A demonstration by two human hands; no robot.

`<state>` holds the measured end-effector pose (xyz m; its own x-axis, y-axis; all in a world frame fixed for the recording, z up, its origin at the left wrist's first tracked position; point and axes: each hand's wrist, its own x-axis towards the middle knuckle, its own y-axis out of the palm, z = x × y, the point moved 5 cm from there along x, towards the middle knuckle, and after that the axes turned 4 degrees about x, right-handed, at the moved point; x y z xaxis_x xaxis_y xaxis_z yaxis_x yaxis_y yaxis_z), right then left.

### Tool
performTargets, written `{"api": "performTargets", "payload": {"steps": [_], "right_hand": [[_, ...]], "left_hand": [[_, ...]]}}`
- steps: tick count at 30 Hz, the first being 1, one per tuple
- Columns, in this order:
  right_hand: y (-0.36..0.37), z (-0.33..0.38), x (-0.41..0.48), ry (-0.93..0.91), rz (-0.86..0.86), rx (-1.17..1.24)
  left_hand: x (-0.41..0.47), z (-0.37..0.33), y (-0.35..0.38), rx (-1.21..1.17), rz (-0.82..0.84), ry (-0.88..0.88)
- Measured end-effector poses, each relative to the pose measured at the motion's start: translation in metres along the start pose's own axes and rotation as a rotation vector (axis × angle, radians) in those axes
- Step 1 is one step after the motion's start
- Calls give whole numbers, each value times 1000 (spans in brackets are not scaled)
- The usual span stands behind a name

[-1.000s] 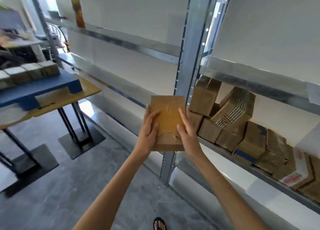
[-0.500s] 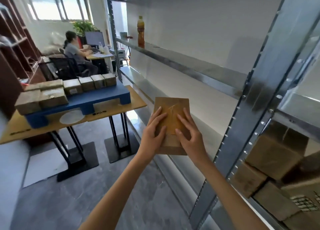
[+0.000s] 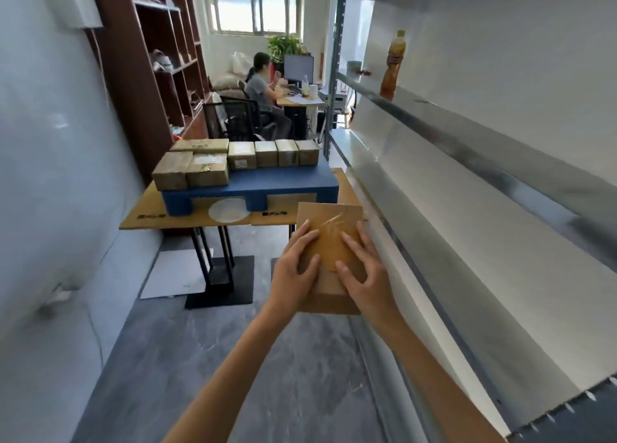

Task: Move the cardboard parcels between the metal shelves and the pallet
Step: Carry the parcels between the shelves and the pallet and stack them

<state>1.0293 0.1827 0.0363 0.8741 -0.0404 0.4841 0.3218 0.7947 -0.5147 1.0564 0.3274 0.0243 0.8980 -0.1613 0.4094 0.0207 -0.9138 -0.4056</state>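
Both forearms in near field. Left hand [image 3: 295, 270] and right hand [image 3: 367, 275] grip one cardboard parcel [image 3: 329, 242] from either side, fingers spread across its taped top face, thumbs at the near end. The parcel is held in mid-air over the floor, just beside the metal shelves [image 3: 434, 128] on the right. Further on: blue pallet [image 3: 287, 180] on a cardboard-topped surface [image 3: 187, 218], loaded along its left and back edges with stacked parcels [image 3: 267, 153]. Bottle [image 3: 393, 63] upright on a shelf. Far end: seated person [image 3: 262, 88] at a monitor.
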Motion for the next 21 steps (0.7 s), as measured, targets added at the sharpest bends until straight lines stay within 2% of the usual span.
{"api": "performTargets", "payload": {"steps": [11, 21], "right_hand": [[145, -7, 158, -37, 175, 187], [230, -39, 255, -12, 221, 222]], "left_hand": [[128, 118, -89, 95, -148, -98], [219, 200, -123, 134, -131, -146]]}}
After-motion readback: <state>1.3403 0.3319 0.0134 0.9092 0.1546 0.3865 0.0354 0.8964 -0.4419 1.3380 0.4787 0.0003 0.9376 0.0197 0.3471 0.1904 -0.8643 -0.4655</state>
